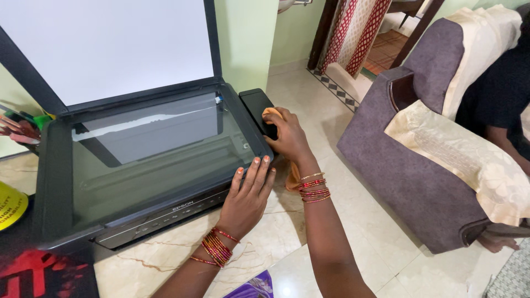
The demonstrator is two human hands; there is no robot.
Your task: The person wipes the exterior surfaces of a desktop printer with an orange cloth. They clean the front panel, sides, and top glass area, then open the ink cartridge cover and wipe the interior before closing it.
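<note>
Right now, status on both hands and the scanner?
Left hand flat on scanner front corner. Right hand pressing orange cloth on its right side. Lid up, glass unobstructed.

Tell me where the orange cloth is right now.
The cloth is under the right hand, pressed against the right side of the printer, by the black box there. The left hand rests on the printer's front right corner.

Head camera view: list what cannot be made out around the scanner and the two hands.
- Orange cloth: mostly hidden under the right hand, head view.
- Scanner's side box: near end covered by that hand.
- Scanner lid: top cut off by the frame edge.
- Front buttons: too small to tell apart; the left hand covers the right end.
- Seated person: cut off at the right edge.
</note>
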